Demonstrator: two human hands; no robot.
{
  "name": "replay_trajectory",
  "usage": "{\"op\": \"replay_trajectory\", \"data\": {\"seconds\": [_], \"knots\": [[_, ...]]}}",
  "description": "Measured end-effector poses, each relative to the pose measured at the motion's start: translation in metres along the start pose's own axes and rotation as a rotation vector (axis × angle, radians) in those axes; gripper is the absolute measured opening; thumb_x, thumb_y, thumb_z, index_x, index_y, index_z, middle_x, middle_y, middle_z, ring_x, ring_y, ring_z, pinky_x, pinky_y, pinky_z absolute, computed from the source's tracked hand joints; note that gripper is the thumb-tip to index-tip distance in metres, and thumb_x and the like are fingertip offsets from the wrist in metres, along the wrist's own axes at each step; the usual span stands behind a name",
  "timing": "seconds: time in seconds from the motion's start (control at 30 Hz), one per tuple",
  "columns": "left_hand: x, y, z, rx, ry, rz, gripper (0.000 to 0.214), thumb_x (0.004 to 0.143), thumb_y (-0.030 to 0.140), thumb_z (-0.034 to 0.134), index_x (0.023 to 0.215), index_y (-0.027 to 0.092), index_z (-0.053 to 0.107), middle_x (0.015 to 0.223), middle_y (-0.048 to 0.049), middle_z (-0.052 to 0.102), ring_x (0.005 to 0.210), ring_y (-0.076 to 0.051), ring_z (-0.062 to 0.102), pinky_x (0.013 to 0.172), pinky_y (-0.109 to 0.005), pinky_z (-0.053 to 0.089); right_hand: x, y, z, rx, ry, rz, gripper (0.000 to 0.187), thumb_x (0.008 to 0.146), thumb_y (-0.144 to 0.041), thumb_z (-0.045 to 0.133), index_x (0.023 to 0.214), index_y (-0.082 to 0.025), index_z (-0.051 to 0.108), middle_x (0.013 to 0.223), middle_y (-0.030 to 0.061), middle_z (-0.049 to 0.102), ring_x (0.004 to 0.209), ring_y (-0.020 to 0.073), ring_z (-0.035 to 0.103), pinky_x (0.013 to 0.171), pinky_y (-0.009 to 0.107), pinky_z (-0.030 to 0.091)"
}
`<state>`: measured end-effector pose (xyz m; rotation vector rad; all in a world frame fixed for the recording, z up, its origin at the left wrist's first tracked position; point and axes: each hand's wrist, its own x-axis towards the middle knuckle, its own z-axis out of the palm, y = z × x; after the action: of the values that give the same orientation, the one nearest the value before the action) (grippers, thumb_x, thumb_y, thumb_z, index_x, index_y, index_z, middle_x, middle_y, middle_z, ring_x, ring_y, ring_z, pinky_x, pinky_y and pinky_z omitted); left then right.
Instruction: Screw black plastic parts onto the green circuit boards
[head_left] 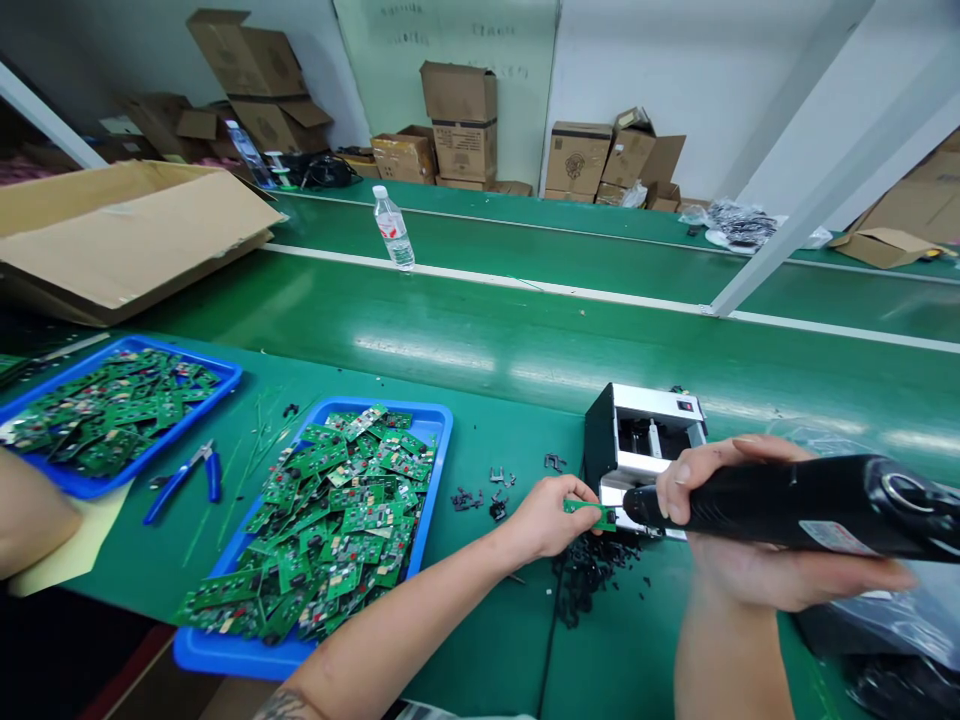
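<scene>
My left hand pinches a small green circuit board between thumb and fingers. My right hand grips a black handheld electric tool, possibly a hot-air gun, and its narrow end sits right by that board. Behind both hands stands a small black and silver benchtop machine. Black plastic scraps lie in a heap under my hands. Nearest my left forearm, a blue tray holds a heap of green circuit boards.
A second blue tray of boards and blue-handled pliers lie on the green bench to the left, beside a co-worker's arm. Behind runs a green conveyor belt with a plastic water bottle, then cardboard boxes.
</scene>
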<state>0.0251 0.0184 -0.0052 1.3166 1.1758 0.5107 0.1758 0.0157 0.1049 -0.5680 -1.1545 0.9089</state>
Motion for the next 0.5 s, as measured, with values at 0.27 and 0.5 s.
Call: {"op": "replay_trajectory", "data": {"seconds": [0.27, 0.5], "knots": [[-0.001, 0.002, 0.002, -0.038, 0.007, 0.003, 0.023, 0.078, 0.034, 0.061, 0.090, 0.015, 0.063, 0.079, -0.0059, 0.073, 0.067, -0.014, 0.061, 0.062, -0.023, 0.041, 0.002, 0.006, 0.005, 0.052, -0.049, 0.028, 0.062, 0.067, -0.079, 0.055, 0.095, -0.025, 0.070, 0.063, -0.0009, 0.067, 0.035, 0.0131, 0.051, 0.034, 0.027, 0.041], [-0.004, 0.007, -0.002, -0.003, 0.008, -0.002, 0.023, 0.079, 0.034, 0.060, 0.092, 0.015, 0.064, 0.078, -0.0046, 0.073, 0.067, -0.014, 0.061, 0.060, -0.023, 0.040, 0.000, 0.013, 0.002, 0.071, -0.083, 0.049, 0.066, 0.064, -0.082, 0.053, 0.098, -0.028, 0.070, 0.063, -0.0010, 0.066, 0.036, 0.0129, 0.051, 0.033, 0.025, 0.039]]}}
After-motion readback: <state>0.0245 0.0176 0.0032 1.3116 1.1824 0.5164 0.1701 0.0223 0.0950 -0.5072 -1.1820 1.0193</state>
